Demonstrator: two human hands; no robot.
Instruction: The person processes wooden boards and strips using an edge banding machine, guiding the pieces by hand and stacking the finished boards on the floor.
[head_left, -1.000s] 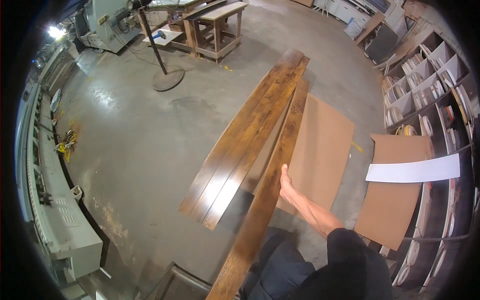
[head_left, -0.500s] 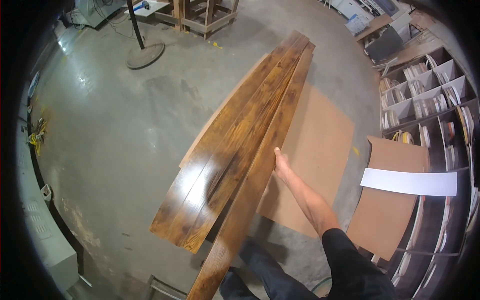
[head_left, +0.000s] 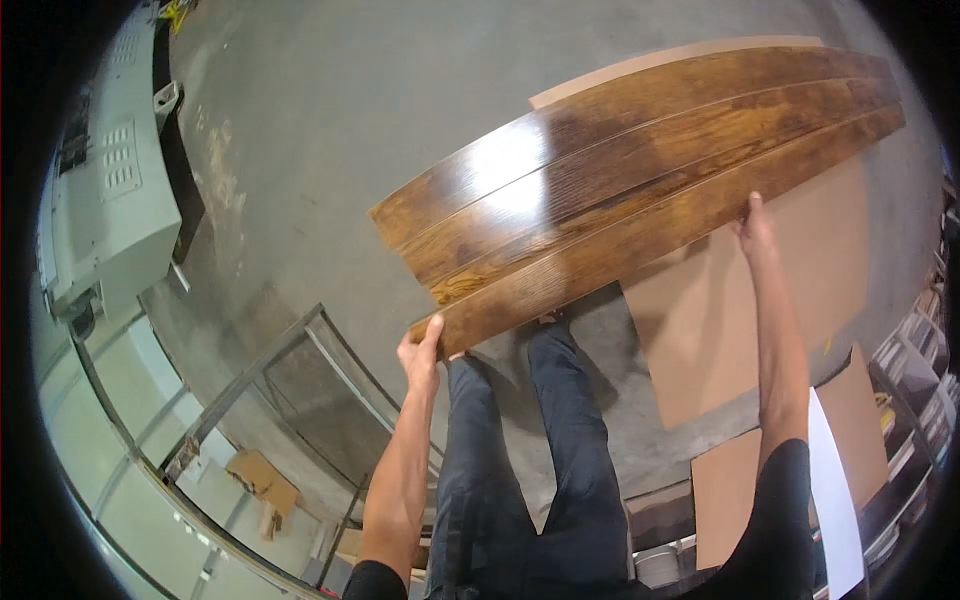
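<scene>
A long brown wood-grain plank (head_left: 640, 235) stretches between my two hands, its left end nearest my body. My left hand (head_left: 421, 350) grips that end, thumb over the top face and fingers hidden underneath. Farther along the near edge, my right hand (head_left: 756, 230) is closed on the plank, thumb on top. Just beyond it lie glossy brown wood-grain boards (head_left: 590, 165) side by side, the held plank close along their near edge. Whether the two touch is hard to tell. A strip of tan board (head_left: 690, 50) shows past their far edge.
A tan cardboard sheet (head_left: 740, 320) lies on the floor at right. A grey-green machine cabinet (head_left: 125, 190) stands at left, with a metal frame (head_left: 250, 375) near my left arm. Another cardboard piece (head_left: 730, 490) and a white strip (head_left: 835, 500) are by my right elbow.
My view has swung left and downward. My left hand, out of sight before, now shows on the plank's near end. The plank now lies closer alongside the boards; my right hand stays on it.
</scene>
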